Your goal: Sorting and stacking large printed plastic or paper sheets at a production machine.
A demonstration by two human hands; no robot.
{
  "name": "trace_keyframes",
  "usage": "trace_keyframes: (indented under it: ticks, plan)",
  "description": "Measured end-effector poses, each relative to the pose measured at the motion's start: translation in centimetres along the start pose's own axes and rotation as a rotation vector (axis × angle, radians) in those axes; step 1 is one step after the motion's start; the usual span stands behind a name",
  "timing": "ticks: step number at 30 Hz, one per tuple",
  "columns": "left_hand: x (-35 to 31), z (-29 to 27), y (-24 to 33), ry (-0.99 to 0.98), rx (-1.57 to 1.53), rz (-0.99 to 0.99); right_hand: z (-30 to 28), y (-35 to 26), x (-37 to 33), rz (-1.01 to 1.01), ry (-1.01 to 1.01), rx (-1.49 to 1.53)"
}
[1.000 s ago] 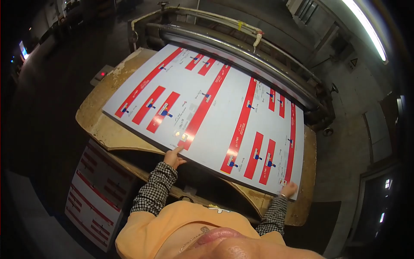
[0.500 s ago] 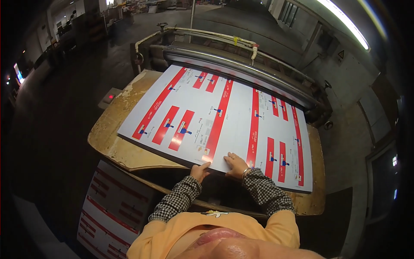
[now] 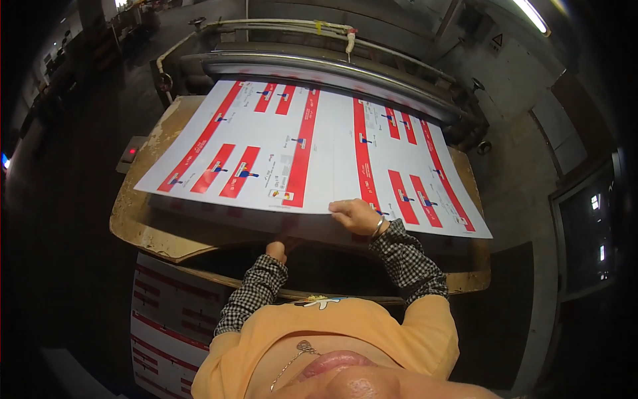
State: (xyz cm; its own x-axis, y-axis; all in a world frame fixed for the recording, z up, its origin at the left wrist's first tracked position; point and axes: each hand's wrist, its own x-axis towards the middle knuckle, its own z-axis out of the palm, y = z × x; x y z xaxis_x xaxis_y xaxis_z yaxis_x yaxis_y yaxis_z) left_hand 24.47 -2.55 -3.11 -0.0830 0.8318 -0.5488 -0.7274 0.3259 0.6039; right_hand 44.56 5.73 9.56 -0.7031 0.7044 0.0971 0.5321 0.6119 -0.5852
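Observation:
A large white printed sheet (image 3: 335, 166) with red stripes and small blue marks slopes down from the rollers, its near edge lifted off the wooden table (image 3: 143, 223). My right hand (image 3: 357, 217) pinches that near edge, around its middle, with the thumb and fingers closed on it. Lower and to the left, my left hand (image 3: 276, 251) is in the shadow below the raised edge. Its fingers are too dark to make out, so whether it grips anything is unclear. Dim red patches show in the shade under the sheet.
Metal rollers (image 3: 319, 68) of a machine span the far side, the sheet's far end against them. A pale pipe (image 3: 279, 23) runs above. A small box with a red light (image 3: 131, 151) sits left of the table. More printed sheets (image 3: 166, 326) lie low at the left.
Both hands lay at the sheet's near edge before. Now that edge is raised in my right hand, and my left hand has come off it, lower and further left. The view has shifted.

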Motion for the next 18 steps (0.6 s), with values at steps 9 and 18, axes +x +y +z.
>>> trace_keyframes:
  ticks: [9,18]
  plan:
    - [0.3,-2.6,-1.3,-0.035,0.028,0.054,6.3,5.1,-0.3,0.024,-0.233,0.014]
    - [0.8,-2.7,-0.2,-0.046,-0.006,0.057,7.4,6.4,6.1,0.157,-0.003,-0.158]
